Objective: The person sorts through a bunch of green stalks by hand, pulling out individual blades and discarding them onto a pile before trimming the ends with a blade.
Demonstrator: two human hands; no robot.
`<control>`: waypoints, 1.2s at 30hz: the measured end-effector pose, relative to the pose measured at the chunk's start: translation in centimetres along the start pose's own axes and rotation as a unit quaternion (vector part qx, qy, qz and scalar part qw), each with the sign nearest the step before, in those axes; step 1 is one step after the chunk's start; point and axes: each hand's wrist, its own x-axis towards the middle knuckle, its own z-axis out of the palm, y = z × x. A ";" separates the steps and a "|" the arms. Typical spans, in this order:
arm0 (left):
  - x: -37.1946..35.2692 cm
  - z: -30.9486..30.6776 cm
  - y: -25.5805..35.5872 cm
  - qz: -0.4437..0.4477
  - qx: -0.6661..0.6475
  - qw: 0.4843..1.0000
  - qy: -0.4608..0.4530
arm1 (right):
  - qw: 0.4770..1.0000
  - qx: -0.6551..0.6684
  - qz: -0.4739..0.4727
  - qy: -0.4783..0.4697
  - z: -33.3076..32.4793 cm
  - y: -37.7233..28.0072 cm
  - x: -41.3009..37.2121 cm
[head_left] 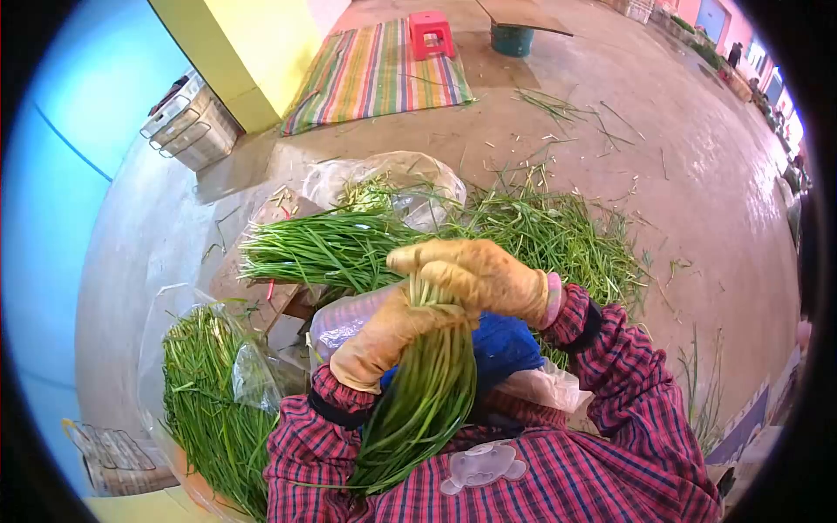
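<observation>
Both my hands wear yellowish gloves. My left hand is wrapped round a bunch of long green stalks, whose leafy ends hang down toward my lap. My right hand closes over the pale upper ends of the same bunch, just above my left hand. Behind them a thick bundle of green stalks lies with its white ends to the left. Loose stalks are heaped on the floor beyond my right hand.
A clear plastic bag of green stalks stands at the left. Farther off are a plastic sack, a striped mat, a red stool, a teal tub and crates beside a yellow pillar.
</observation>
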 end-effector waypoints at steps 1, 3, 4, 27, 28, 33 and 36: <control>-0.2 0.3 0.5 -0.017 -0.053 0.998 0.023 | 0.997 0.047 0.012 0.052 -0.2 -0.2 0.0; -0.1 -0.4 0.6 -0.036 -0.043 0.998 0.025 | 0.949 0.212 0.052 0.228 0.2 -1.4 -0.4; 0.3 -1.1 -0.2 -0.015 -0.088 0.996 0.028 | 0.964 0.111 0.109 0.214 -0.1 -2.3 -0.9; -0.5 -1.6 0.0 0.047 -0.028 0.998 -0.018 | 0.964 -0.042 0.176 0.194 4.1 -1.3 -3.1; -0.7 -1.4 0.1 0.045 -0.015 0.999 -0.018 | 0.968 -0.054 0.144 0.198 4.4 -0.6 -3.3; -0.8 -0.9 1.5 0.057 0.062 0.995 -0.055 | 0.965 -0.001 0.186 0.186 4.5 -1.8 -2.8; -0.8 0.1 1.5 0.041 0.146 0.987 0.051 | 0.969 0.015 0.147 0.201 4.5 -1.1 -2.8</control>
